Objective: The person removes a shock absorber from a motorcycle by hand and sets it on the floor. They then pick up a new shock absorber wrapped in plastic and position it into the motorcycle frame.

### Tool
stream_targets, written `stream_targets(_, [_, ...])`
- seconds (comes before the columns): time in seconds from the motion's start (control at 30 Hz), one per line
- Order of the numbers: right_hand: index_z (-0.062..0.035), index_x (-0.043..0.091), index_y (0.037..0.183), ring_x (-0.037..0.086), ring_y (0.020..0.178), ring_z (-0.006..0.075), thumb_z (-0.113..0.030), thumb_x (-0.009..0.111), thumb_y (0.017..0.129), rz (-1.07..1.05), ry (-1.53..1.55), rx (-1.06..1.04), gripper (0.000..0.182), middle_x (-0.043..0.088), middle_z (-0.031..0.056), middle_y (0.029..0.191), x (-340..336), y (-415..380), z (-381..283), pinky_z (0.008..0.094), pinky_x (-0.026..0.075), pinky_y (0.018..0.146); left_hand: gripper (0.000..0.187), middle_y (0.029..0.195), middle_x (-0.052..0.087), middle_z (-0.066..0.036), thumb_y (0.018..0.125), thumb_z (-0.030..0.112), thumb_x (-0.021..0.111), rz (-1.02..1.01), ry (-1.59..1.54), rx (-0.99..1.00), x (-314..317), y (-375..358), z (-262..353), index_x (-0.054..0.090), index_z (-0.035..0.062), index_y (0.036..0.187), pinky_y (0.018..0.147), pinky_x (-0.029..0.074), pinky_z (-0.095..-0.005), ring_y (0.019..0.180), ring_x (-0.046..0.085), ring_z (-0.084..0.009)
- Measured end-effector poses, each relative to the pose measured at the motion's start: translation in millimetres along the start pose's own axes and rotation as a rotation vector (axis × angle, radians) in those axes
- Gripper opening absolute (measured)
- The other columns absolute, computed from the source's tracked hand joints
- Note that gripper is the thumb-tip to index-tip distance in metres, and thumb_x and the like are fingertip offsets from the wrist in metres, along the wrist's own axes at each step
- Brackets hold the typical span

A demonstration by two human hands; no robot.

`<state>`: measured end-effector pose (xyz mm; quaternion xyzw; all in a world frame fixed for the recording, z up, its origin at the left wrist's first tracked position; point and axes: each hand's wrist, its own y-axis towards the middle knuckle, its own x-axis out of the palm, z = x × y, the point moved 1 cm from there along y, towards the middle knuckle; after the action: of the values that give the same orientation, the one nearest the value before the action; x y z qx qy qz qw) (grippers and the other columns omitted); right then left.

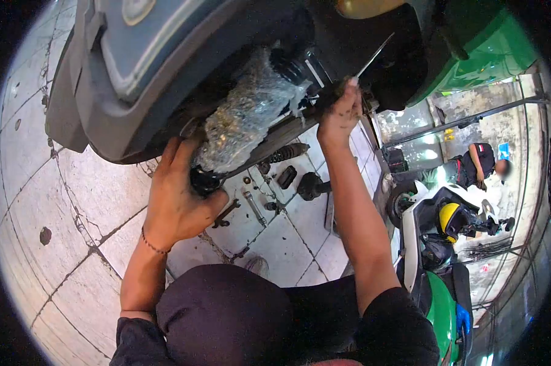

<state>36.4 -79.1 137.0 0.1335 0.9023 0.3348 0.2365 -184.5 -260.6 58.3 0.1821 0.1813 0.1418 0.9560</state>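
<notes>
A long part wrapped in crumpled clear plastic (245, 113), apparently a shock absorber, lies slanted beneath the dark vehicle body (214, 36); black coils show at its upper end. My left hand (181, 192) is closed around its lower black end, thumb on the near side and fingers behind. To the right, beside dark metal parts, my right hand (342, 116) is closed on a screwdriver-like tool with a thin metal shaft (376, 57) pointing up and right. Its handle is hidden in my fingers.
On the white floor tiles (98, 222) lie a wrench (226, 213), a metal rod-like tool (255, 208), a black coil spring part (289, 152) and a dark mallet-like object (312, 186). Farther right stand a scooter (412, 244), a yellow helmet (450, 221) and another person (475, 165).
</notes>
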Motion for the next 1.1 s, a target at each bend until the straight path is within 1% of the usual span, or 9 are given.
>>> stream_targets(0.23, [0.0023, 0.055, 0.100, 0.052, 0.083, 0.0333, -0.038, 0.046, 0.092, 0.163, -0.005, 0.028, 0.043, 0.059, 0.0193, 0.094, 22.3, 39.7, 20.1, 0.0374, 0.039, 0.075, 0.065, 0.108, 0.051, -0.025, 0.054, 0.009, 0.064, 0.035, -0.066, -0.047, -9.2, -11.5, -8.4, 0.047, -0.0020, 0.115, 0.089, 0.042, -0.0423, 0.101, 0.051, -0.0411])
stream_targets(0.33, [0.0030, 0.055, 0.105, 0.055, 0.067, 0.0311, -0.041, 0.048, 0.091, 0.201, -0.373, -0.403, 0.047, 0.060, 0.0185, 0.100, 1.0, 44.5, 30.3, 0.0386, 0.043, 0.065, 0.061, 0.104, 0.054, -0.019, 0.055, 0.007, 0.070, 0.084, -0.020, 0.014, -10.4, -15.4, -13.3, 0.049, -0.0024, 0.111, 0.085, 0.043, -0.0380, 0.094, 0.054, -0.0350])
stream_targets(0.4, [0.0041, 0.056, 0.109, 0.057, 0.064, 0.0296, -0.036, 0.049, 0.090, 0.107, -0.369, 0.013, 0.045, 0.059, 0.0187, 0.101, -15.2, 37.9, -10.3, 0.0397, 0.046, 0.062, 0.060, 0.104, 0.054, -0.019, 0.056, 0.008, 0.070, 0.064, -0.022, 0.007, -13.9, -15.1, -14.0, 0.049, -0.0021, 0.111, 0.085, 0.043, -0.0381, 0.094, 0.054, -0.0353])
stream_targets(0.47, [-0.0012, 0.058, 0.109, 0.060, 0.076, 0.0289, -0.024, 0.049, 0.088, 0.045, -0.329, -0.032, 0.032, 0.059, 0.0197, 0.100, -22.5, 38.9, -8.6, 0.0405, 0.048, 0.067, 0.059, 0.105, 0.054, -0.019, 0.056, 0.008, 0.070, 0.034, -0.028, 0.000, -14.3, -16.0, -12.9, 0.050, -0.0017, 0.110, 0.085, 0.043, -0.0381, 0.094, 0.054, -0.0356])
stream_targets(0.53, [-0.0074, 0.062, 0.102, 0.059, 0.084, 0.0339, -0.018, 0.049, 0.084, -0.046, -0.938, -0.598, 0.025, 0.059, 0.0211, 0.098, -25.3, 44.4, 1.6, 0.0425, 0.047, 0.071, 0.066, 0.108, 0.053, -0.023, 0.054, 0.010, 0.065, -0.048, -0.080, -0.138, -12.9, -16.1, -12.2, 0.048, -0.0014, 0.116, 0.087, 0.043, -0.0424, 0.099, 0.052, -0.0403])
stream_targets(0.63, [-0.0134, 0.062, 0.103, 0.059, 0.085, 0.0353, -0.015, 0.049, 0.080, -0.099, -0.975, -0.774, 0.026, 0.060, 0.0200, 0.101, -31.1, 55.8, 15.8, 0.0436, 0.047, 0.074, 0.056, 0.105, 0.054, -0.020, 0.057, 0.008, 0.069, 0.017, -0.038, -0.003, -9.0, -16.7, -14.5, 0.051, -0.0003, 0.110, 0.085, 0.043, -0.0394, 0.095, 0.053, -0.0378])
stream_targets(0.87, [-0.0147, 0.061, 0.108, 0.059, 0.087, 0.0359, -0.014, 0.048, 0.081, -0.163, -1.110, -0.922, 0.029, 0.063, 0.0171, 0.099, -41.1, 68.1, 19.4, 0.0442, 0.046, 0.078, 0.067, 0.099, 0.051, -0.020, 0.051, 0.010, 0.066, -0.053, -0.035, -0.010, -7.2, -19.1, -11.0, 0.049, 0.0000, 0.115, 0.080, 0.045, -0.0415, 0.090, 0.053, -0.0389])
stream_targets(1.07, [-0.0128, 0.062, 0.109, 0.057, 0.096, 0.0361, -0.010, 0.055, 0.076, -0.175, -0.979, -0.717, 0.034, 0.062, 0.0177, 0.104, -36.5, 84.1, 15.4, 0.0423, 0.045, 0.084, 0.066, 0.099, 0.051, -0.020, 0.050, 0.010, 0.066, -0.055, -0.071, -0.034, -5.7, -23.1, -8.6, 0.049, -0.0001, 0.113, 0.079, 0.045, -0.0421, 0.090, 0.053, -0.0395])
stream_targets(1.1, [-0.0123, 0.062, 0.108, 0.058, 0.095, 0.0359, -0.010, 0.054, 0.074, -0.191, -1.093, -0.879, 0.035, 0.062, 0.0175, 0.103, -39.1, 85.0, 14.2, 0.0428, 0.045, 0.083, 0.066, 0.099, 0.051, -0.020, 0.050, 0.010, 0.067, -0.064, -0.073, -0.039, -6.9, -23.0, -7.5, 0.049, -0.0001, 0.113, 0.079, 0.044, -0.0421, 0.090, 0.053, -0.0396])
